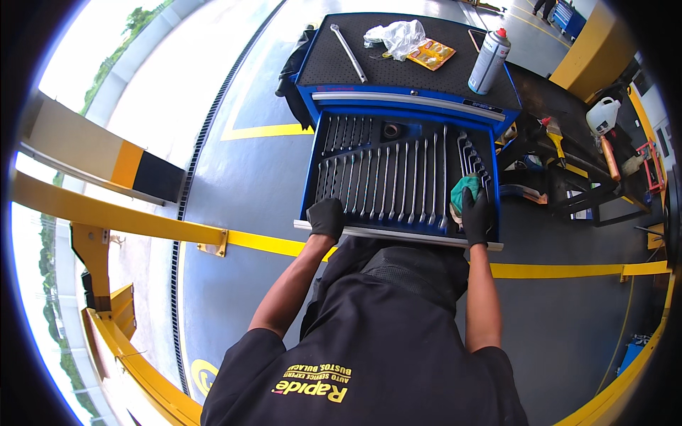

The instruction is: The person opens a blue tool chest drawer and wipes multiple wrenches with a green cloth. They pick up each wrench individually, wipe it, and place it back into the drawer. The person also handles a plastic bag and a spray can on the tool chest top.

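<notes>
A blue tool drawer (391, 232) is pulled out in front of me, with rows of combination wrenches (395, 181) lying in its black tray. My left hand (326, 219), in a black glove, is closed at the drawer's front left edge. My right hand (477, 215), also gloved in black, grips a green cloth (464, 187) inside the right end of the drawer. The cloth lies against the lower ends of several bent box-end wrenches (467, 153), partly covering them. A dark round piece (391, 130) sits in a recess at the back of the tray.
On the cabinet's black top (419, 83) lie a long-handled chrome wrench (348, 53), a clear plastic bag (403, 37), a yellow packet (430, 55) and a spray can (489, 62) with a red cap. A cluttered bench at right holds a paintbrush (554, 139) and a white jug (603, 116). Yellow rails (121, 209) flank me.
</notes>
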A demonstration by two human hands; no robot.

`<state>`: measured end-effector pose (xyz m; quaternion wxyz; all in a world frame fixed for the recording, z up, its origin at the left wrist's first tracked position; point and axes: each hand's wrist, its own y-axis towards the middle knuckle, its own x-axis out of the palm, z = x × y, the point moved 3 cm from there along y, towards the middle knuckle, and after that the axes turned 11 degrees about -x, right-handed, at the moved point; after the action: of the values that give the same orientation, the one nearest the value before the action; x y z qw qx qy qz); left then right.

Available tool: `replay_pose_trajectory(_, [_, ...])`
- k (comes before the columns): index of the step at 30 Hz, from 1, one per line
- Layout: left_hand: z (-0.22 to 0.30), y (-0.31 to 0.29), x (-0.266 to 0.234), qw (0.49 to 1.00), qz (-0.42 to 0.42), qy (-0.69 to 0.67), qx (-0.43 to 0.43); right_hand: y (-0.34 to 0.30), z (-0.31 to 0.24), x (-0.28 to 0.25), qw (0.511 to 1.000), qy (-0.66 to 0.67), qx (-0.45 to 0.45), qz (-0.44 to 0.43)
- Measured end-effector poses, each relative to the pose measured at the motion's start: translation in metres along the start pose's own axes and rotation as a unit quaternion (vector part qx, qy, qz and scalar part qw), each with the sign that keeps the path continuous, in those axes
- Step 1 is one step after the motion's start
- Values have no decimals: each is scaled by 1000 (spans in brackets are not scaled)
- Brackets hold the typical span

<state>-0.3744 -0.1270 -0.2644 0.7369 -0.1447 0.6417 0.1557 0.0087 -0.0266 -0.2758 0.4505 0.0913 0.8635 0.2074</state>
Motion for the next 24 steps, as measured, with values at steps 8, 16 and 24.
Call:
replay_pose_trajectory(8, [-15,-3,-61,967,9,-254,13,-4,26,4,929,357,99,15])
replay_pose_trajectory(16, [70,-56,-132,678,-139,-722,-1,10,-159,-62,933,193,-248,-174])
replay_pose_trajectory(24, [128,-100,-164,678,-213,-677,191,21,-236,-139,790,602,113,-14])
